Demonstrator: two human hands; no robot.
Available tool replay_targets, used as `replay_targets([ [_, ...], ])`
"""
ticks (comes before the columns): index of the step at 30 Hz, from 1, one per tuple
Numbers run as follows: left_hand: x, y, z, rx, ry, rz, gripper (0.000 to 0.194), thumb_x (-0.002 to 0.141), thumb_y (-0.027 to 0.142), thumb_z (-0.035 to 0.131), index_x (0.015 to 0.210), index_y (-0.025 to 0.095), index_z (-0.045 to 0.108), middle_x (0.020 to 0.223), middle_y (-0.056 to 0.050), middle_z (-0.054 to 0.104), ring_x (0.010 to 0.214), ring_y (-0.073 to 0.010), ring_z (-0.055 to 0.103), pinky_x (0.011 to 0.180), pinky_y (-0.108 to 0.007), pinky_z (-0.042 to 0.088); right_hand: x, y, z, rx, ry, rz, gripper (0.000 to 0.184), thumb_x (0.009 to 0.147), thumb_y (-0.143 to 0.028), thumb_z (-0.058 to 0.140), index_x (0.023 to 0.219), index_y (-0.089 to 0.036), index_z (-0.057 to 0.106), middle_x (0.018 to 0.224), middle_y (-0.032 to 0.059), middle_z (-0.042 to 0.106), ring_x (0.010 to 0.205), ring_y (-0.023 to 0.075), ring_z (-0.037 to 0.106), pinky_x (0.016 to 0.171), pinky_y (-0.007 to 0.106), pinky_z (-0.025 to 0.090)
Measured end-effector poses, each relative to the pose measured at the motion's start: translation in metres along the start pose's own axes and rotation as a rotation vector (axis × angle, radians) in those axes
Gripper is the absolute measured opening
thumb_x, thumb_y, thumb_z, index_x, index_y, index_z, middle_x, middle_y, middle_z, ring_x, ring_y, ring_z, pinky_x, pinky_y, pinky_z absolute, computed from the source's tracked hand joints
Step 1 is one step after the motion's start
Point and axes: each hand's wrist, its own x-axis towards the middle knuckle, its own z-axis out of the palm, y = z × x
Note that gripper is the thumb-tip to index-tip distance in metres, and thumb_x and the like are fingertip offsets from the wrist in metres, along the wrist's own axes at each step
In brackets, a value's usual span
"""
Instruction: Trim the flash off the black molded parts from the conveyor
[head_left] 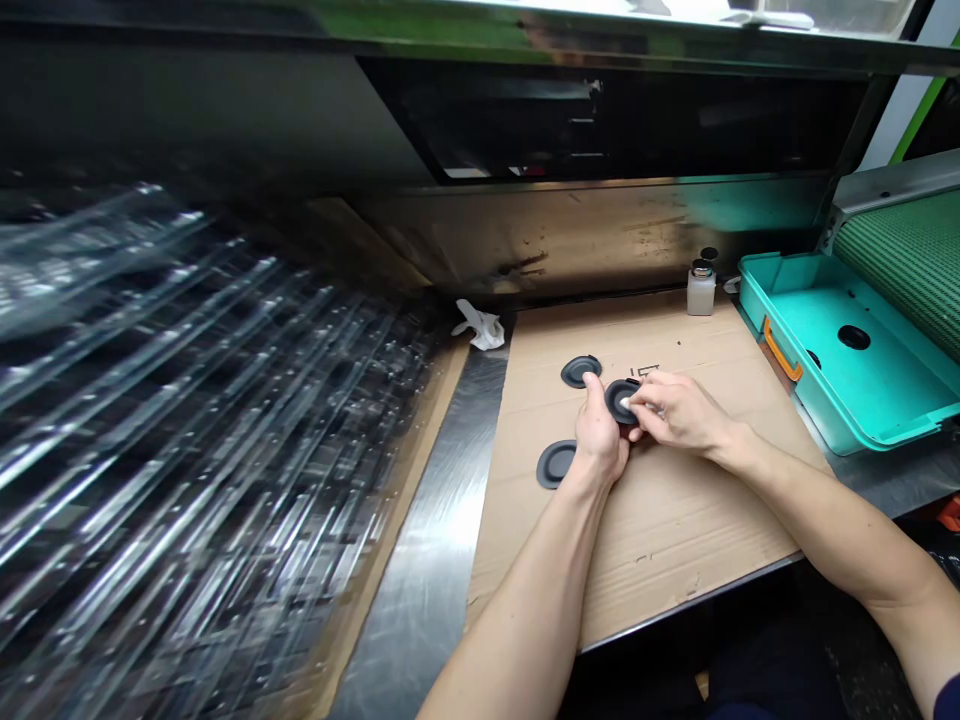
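My left hand (600, 432) is closed around a round black rubber disc (619, 399), held tilted just above the cardboard sheet (675, 520). My right hand (675, 410) pinches a small white piece against the face of that disc. Two more black discs lie flat on the cardboard: one (580, 370) just behind my hands, the other (555, 463) left of my left wrist.
A teal plastic tray (885, 395) with a black disc and an orange handle stands at the right, next to a green belt (911, 265). A small white bottle (701, 288) and a crumpled white cloth (480, 325) sit at the back. Stacked clear plastic trays (187, 450) fill the left.
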Motion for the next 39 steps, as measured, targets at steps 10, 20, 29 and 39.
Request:
replay_targets([
  [10,0.002,0.007,0.0,-0.02,-0.053,-0.054,0.06,0.106,0.055,0.032,0.087,0.011,0.068,0.066,-0.008,0.068,0.041,-0.0116,0.057,0.033,-0.02,0.035,0.004,0.013,-0.005,-0.145,0.032,0.231,0.028,0.104,-0.029,0.048,0.105,-0.02,0.074,0.102,0.0066,0.067,0.089,0.0173,0.063,0.082,0.028,0.047],
  [20,0.014,0.015,-0.014,-0.067,-0.095,0.011,0.062,0.105,0.061,0.026,0.105,0.013,0.065,0.085,-0.012,0.073,0.053,-0.0139,0.064,0.04,-0.02,0.039,-0.007,0.012,-0.029,-0.27,-0.281,0.091,0.03,0.086,-0.038,0.076,0.115,-0.028,0.074,0.118,0.0077,0.068,0.112,0.029,0.058,0.099,0.042,0.043],
  [29,0.012,0.008,-0.007,-0.211,-0.115,-0.021,0.031,0.106,0.033,0.041,0.11,0.016,0.067,0.104,-0.011,0.075,0.089,-0.019,0.073,0.082,-0.032,0.059,-0.003,0.005,0.0,-0.033,0.15,0.309,0.045,0.097,-0.048,0.066,0.134,-0.024,0.064,0.111,0.0086,0.061,0.105,0.0222,0.059,0.093,0.033,0.047],
  [39,-0.003,0.009,0.005,-0.262,-0.182,-0.117,0.051,0.108,0.04,0.029,0.128,0.011,0.066,0.125,-0.018,0.072,0.124,-0.0261,0.067,0.11,-0.042,0.052,0.0,-0.02,0.025,-0.192,0.093,0.273,0.04,0.105,-0.043,0.048,0.135,-0.023,0.065,0.12,0.0149,0.057,0.112,0.029,0.048,0.097,0.042,0.047],
])
